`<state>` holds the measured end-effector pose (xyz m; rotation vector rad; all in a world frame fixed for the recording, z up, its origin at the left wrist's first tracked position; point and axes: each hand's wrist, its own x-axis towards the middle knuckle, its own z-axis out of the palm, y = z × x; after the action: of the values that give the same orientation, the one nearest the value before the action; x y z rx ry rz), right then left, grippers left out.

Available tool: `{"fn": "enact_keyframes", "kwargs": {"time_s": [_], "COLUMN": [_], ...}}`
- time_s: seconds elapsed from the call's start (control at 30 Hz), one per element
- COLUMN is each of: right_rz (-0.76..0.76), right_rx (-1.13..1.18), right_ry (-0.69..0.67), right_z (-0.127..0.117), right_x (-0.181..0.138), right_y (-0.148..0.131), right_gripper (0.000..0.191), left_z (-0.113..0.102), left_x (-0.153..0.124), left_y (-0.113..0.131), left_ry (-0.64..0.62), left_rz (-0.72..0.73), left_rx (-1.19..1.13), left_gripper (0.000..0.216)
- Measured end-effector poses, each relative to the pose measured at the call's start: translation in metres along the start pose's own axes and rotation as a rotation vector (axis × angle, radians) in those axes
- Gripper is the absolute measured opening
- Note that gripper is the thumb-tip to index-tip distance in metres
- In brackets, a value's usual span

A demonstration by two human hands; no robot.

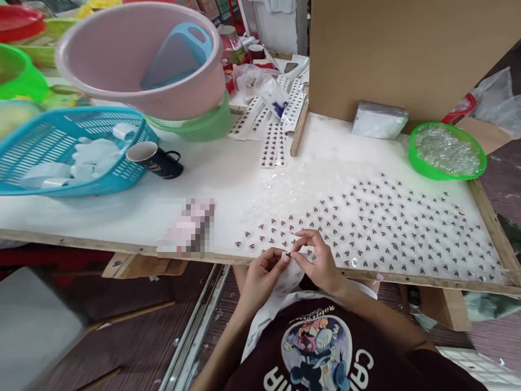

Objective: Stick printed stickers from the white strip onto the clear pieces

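Note:
My left hand [266, 271] and my right hand [317, 262] meet at the table's near edge, fingers closed in a pinch. Between their fingertips is a small dark piece [288, 254], similar in colour to the pieces on the table. A thin white sheet [285, 285] hangs just below my hands, over my lap; whether my left hand also grips it I cannot tell. Beyond my hands, many small dark-and-red insect-shaped pieces [362, 233] lie in loose rows on the white tabletop, each seemingly on something clear. Several clear pieces [285, 184] lie behind them.
A green bowl of clear pieces [448, 152] stands at the right. Sticker sheets [273, 144] lie near a wooden strip [300, 129]. At left are a blue basket [73, 117], a dark mug [163, 163] and a pink basin [101, 81]. Cardboard [407, 54] rises behind.

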<state>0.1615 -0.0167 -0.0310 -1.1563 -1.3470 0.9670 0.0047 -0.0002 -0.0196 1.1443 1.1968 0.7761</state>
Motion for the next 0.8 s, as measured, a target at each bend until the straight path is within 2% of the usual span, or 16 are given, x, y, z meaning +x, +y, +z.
{"fn": "enact_keyframes", "kwargs": {"time_s": [0.1,0.17,0.27,0.33,0.4,0.47,0.57,0.8], "right_rz": [0.019,0.017,-0.014,0.016,0.133,0.226,0.289,0.349], "right_rx": [0.055,0.084,-0.004,-0.11,-0.289,-0.403,-0.462,-0.6], "right_ry": [0.066,0.155,0.367,0.495,0.554,0.526,0.474,0.411], "right_z": [-0.021,-0.056,-0.141,-0.202,-0.252,-0.284,-0.301,-0.306], "right_x": [0.012,0.035,0.09,0.127,0.157,0.176,0.188,0.2], "right_y": [0.004,0.011,0.034,0.054,0.074,0.091,0.111,0.137], "right_gripper": [0.03,0.032,0.045,0.049,0.051,0.053,0.054,0.052], "left_z": [0.004,0.006,0.005,0.004,0.004,0.005,0.007,0.006], "left_x": [0.005,0.008,0.011,0.012,0.011,0.01,0.01,0.012], "left_y": [-0.013,-0.023,-0.035,-0.04,-0.043,-0.044,-0.044,-0.046], "left_ry": [-0.048,-0.047,0.01,0.05,0.079,0.095,0.11,0.123], "left_rz": [-0.02,-0.019,-0.001,0.019,0.041,0.052,0.058,0.05], "left_rx": [-0.024,-0.011,0.019,0.022,0.015,0.005,-0.013,-0.024], "left_gripper": [0.04,0.04,0.04,0.04,0.039,0.037,0.034,0.031]}}
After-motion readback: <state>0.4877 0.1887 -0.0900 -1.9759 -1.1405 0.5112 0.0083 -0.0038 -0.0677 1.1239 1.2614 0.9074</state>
